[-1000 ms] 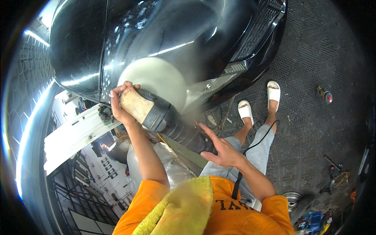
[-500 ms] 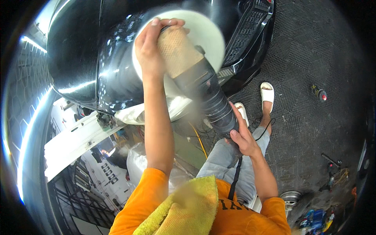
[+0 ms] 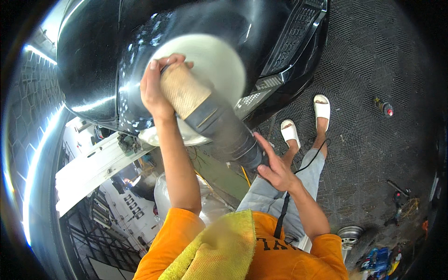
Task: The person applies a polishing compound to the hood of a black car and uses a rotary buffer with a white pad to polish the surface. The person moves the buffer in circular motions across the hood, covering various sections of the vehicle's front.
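Note:
A rotary polisher (image 3: 212, 119) with a dark body and a tan textured cover over its head lies across the view in both my hands. Its wide round whitish pad (image 3: 224, 65) is blurred and set against the glossy black car panel (image 3: 154, 32). My left hand (image 3: 155, 91) is wrapped round the covered head, fingers curled over its far end. Farther back, my right hand (image 3: 279, 172) grips the rear of the body, with its thumb on the near side. A black cord (image 3: 282, 214) hangs from that rear end.
A pale lamp-like part (image 3: 149, 136) and a long white panel (image 3: 88, 170) lie below the car's near edge. On the dark patterned floor are a bottle (image 3: 384, 106), a silver wheel rim (image 3: 350, 235) and scattered tools (image 3: 399, 200). A yellow towel (image 3: 219, 247) hangs over my front.
Both hands have shifted the polisher to the left, and its pad has come nearer to me across the black panel. My grip looks the same.

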A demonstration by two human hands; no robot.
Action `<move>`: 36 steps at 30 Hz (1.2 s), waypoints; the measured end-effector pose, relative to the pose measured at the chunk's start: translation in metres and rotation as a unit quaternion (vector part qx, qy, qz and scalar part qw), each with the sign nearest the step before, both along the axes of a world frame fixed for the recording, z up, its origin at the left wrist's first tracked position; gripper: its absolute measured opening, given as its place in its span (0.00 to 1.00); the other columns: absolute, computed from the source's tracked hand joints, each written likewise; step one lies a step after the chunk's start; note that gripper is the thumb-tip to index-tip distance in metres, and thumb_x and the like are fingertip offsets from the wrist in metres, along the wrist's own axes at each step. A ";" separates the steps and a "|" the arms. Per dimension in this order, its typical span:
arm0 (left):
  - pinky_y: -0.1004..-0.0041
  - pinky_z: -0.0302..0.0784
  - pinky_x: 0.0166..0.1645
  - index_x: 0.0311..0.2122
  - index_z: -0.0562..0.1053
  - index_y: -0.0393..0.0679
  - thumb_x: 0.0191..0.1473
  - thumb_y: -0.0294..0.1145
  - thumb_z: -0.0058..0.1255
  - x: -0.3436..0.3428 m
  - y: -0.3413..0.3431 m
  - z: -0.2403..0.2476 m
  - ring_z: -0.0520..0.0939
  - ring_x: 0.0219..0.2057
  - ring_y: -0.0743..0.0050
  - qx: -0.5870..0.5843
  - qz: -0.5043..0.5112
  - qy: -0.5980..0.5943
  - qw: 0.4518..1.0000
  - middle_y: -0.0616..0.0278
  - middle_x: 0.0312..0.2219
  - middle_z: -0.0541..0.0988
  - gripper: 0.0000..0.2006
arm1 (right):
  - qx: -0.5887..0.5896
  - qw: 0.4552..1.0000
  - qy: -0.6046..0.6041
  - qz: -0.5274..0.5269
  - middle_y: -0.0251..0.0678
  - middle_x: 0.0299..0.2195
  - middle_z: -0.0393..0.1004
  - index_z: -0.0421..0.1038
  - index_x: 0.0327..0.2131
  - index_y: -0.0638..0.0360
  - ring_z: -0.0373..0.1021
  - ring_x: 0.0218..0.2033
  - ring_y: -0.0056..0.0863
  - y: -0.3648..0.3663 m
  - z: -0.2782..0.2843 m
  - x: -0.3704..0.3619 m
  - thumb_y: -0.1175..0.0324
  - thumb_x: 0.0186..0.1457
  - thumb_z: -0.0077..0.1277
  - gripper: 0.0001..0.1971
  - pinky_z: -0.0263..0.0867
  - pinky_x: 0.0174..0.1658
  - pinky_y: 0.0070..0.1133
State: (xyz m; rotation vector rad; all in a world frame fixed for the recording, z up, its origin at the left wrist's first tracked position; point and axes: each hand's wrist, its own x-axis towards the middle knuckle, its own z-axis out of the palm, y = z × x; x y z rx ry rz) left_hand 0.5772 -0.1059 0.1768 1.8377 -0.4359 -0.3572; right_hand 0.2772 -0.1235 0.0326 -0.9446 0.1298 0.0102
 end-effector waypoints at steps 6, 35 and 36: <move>0.57 0.77 0.45 0.38 0.71 0.31 0.64 0.41 0.36 -0.008 0.096 0.014 0.79 0.37 0.51 -0.044 0.063 -0.005 0.997 0.45 0.34 0.76 0.20 | -0.018 0.998 -0.032 0.045 0.58 0.61 0.58 0.36 0.68 0.62 0.60 0.61 0.47 0.027 0.015 0.003 0.61 0.56 0.52 0.44 0.52 0.63 0.30; 0.75 0.78 0.33 0.31 0.76 0.30 0.62 0.38 0.44 -0.047 -0.163 -0.067 0.82 0.27 0.71 -0.034 -0.130 0.017 0.991 0.53 0.28 0.82 0.19 | -0.064 0.974 0.145 -0.162 0.46 0.55 0.66 0.54 0.62 0.66 0.64 0.57 0.35 -0.086 -0.055 -0.017 0.66 0.35 0.68 0.49 0.55 0.61 0.28; 0.75 0.78 0.33 0.31 0.76 0.30 0.62 0.38 0.44 -0.047 -0.165 -0.064 0.82 0.27 0.71 -0.030 -0.127 0.027 0.991 0.53 0.28 0.82 0.19 | -0.071 0.974 0.139 -0.166 0.46 0.55 0.66 0.54 0.62 0.65 0.64 0.57 0.35 -0.086 -0.056 -0.015 0.66 0.35 0.68 0.49 0.55 0.61 0.28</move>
